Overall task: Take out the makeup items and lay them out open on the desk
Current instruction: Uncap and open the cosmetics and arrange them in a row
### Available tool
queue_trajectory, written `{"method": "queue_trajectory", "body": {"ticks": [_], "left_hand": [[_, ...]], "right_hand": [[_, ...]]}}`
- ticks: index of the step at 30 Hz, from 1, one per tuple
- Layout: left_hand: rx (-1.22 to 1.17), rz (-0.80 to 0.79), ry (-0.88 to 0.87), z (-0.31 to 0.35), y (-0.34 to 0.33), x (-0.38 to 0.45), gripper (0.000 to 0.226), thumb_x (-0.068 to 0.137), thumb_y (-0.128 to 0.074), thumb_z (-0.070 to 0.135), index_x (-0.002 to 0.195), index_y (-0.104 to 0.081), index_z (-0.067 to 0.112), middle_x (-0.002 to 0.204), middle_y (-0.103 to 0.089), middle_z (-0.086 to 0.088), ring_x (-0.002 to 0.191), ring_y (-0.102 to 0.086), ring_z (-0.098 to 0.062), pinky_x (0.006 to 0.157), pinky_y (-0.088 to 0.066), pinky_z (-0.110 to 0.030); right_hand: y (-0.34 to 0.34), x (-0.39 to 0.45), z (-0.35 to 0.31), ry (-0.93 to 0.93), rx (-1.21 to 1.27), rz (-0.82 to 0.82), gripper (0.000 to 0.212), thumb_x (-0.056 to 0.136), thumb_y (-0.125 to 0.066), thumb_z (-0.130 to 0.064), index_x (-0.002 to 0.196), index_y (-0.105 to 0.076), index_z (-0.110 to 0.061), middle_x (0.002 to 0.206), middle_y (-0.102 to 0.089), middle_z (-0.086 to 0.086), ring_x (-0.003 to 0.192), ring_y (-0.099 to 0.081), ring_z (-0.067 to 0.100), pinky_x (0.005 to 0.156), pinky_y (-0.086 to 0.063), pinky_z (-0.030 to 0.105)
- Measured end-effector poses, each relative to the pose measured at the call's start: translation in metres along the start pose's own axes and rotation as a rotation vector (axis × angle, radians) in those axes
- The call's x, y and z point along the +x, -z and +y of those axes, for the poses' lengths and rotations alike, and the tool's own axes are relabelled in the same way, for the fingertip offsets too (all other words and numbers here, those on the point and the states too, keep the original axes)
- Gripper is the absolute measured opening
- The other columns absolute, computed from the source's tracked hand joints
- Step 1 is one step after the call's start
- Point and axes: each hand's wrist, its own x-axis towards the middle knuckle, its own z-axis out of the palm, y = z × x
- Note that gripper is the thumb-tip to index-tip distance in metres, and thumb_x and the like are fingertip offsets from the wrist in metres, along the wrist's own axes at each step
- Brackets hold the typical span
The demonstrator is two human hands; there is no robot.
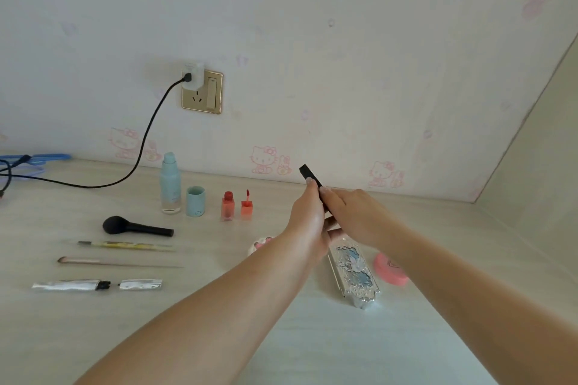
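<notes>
Both my hands are up over the desk [312, 337], and between them is a slim black tube [312, 180], probably a lipstick or something close to it. My left hand [308, 222] wraps its fingers around the lower part; my right hand [350, 212] pinches it from the other side, fingertips on the upper body. Both hands hold it, neither slack. The tube hangs in the air, tilted, its top end pointing up and away from me toward the wall.

I judge that I'm about to pull the cap off, and here's the risk: if it gives way suddenly, my hands fly apart. Right below sit the ornate silver palette [355, 272] and the pink round compact [391, 269], with a small white-and-pink item [261, 244] half hidden behind my left wrist. A dropped cap would land among those.

Further left, the orange lip gloss bottle [227, 205] and its applicator cap [246, 206] stand upright and close together, easy to topple with a sweeping elbow. The pale blue pump bottle [170, 184] and its cap [195, 201] are tall too. The black powder brush [134, 226], two thin brushes and the opened silver mascara [97, 285] lie flat, safely well apart from my arms.
</notes>
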Motion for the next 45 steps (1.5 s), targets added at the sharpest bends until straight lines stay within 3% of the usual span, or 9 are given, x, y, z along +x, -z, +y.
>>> {"method": "queue_trajectory", "body": {"ticks": [6, 10, 13, 19, 22, 26, 32, 38, 45], "left_hand": [[0.084, 0.046, -0.011, 0.001, 0.008, 0.035, 0.041, 0.099, -0.03, 0.045, 0.09, -0.058, 0.017, 0.081, -0.067, -0.006, 0.061, -0.067, -0.019, 0.046, -0.056, -0.033], [0.005, 0.016, 0.032, 0.011, 0.022, 0.055, 0.046, 0.1, -0.025, 0.044, 0.115, -0.053, 0.011, 0.07, -0.072, -0.012, 0.055, -0.07, -0.028, 0.048, -0.058, -0.042], [0.052, 0.018, 0.058, 0.017, 0.034, 0.066, 0.049, 0.099, -0.027, 0.046, 0.112, -0.057, 0.01, 0.09, -0.07, -0.014, 0.066, -0.07, -0.027, 0.053, -0.059, -0.042], [0.187, 0.107, 0.02, 0.03, 0.053, 0.079, 0.033, 0.101, -0.031, 0.031, 0.095, -0.061, 0.016, 0.084, -0.065, -0.004, 0.07, -0.063, -0.021, 0.062, -0.057, -0.04], [0.28, 0.131, -0.002, 0.031, 0.061, 0.081, 0.023, 0.098, -0.039, 0.018, 0.089, -0.061, 0.014, 0.084, -0.063, -0.006, 0.075, -0.062, -0.023, 0.068, -0.055, -0.039], [0.483, 0.113, 0.036, 0.027, 0.075, 0.083, 0.014, 0.09, -0.047, 0.012, 0.095, -0.06, 0.012, 0.102, -0.064, -0.01, 0.092, -0.063, -0.026, 0.075, -0.057, -0.036], [0.854, 0.154, 0.034, 0.03, 0.081, 0.081, 0.052, 0.089, -0.052, 0.026, 0.137, -0.04, 0.012, 0.139, -0.043, -0.009, 0.124, -0.044, -0.028, 0.1, -0.04, -0.037], [1.069, 0.106, 0.027, 0.029, 0.084, 0.08, 0.024, 0.087, -0.051, 0.027, 0.107, -0.049, 0.015, 0.083, -0.044, 0.005, 0.094, -0.049, -0.022, 0.086, -0.039, -0.034], [1.159, 0.104, -0.002, 0.029, 0.086, 0.081, 0.03, 0.083, -0.054, 0.03, 0.106, -0.047, 0.012, 0.088, -0.049, 0.0, 0.082, -0.048, -0.017, 0.082, -0.041, -0.033]], "right_hand": [[-0.015, 0.03, 0.006, -0.053, 0.124, -0.055, 0.051, 0.098, -0.02, -0.046, 0.11, -0.061, -0.019, 0.113, -0.064, 0.009, 0.109, -0.054, 0.028, 0.097, -0.042, 0.042], [-0.008, 0.052, 0.018, -0.303, 0.518, 0.02, 0.047, 0.096, -0.027, -0.049, 0.109, -0.055, -0.013, 0.101, -0.063, 0.011, 0.09, -0.062, 0.027, 0.074, -0.046, 0.033], [-0.006, 0.059, 0.033, -0.418, 0.885, -0.029, 0.041, 0.096, -0.034, -0.049, 0.102, -0.057, -0.015, 0.091, -0.066, 0.013, 0.072, -0.064, 0.025, 0.062, -0.048, 0.03], [-0.021, 0.072, 0.055, -0.487, 1.207, 0.067, 0.024, 0.099, -0.037, -0.022, 0.088, -0.057, -0.013, 0.083, -0.067, 0.007, 0.072, -0.069, 0.023, 0.062, -0.054, 0.036], [-0.032, 0.077, 0.063, -0.492, 1.18, 0.096, 0.024, 0.092, -0.04, -0.01, 0.083, -0.062, -0.013, 0.073, -0.07, 0.003, 0.065, -0.07, 0.019, 0.056, -0.056, 0.031], [-0.046, 0.082, 0.068, -0.512, 1.083, 0.069, 0.027, 0.092, -0.04, -0.011, 0.104, -0.063, -0.009, 0.099, -0.068, 0.011, 0.081, -0.069, 0.025, 0.055, -0.057, 0.029], [-0.059, 0.084, 0.065, -0.425, 1.011, 0.041, 0.031, 0.093, -0.034, -0.004, 0.088, -0.063, -0.015, 0.08, -0.069, 0.004, 0.071, -0.067, 0.015, 0.048, -0.054, 0.024], [-0.068, 0.086, 0.065, -0.419, 1.012, 0.025, 0.029, 0.092, -0.037, 0.0, 0.081, -0.061, -0.013, 0.076, -0.067, 0.007, 0.059, -0.067, 0.014, 0.043, -0.052, 0.024], [-0.072, 0.091, 0.07, -0.424, 0.939, 0.012, 0.024, 0.096, -0.036, -0.008, 0.109, -0.056, -0.012, 0.088, -0.064, 0.008, 0.073, -0.064, 0.018, 0.053, -0.055, 0.029]]}}
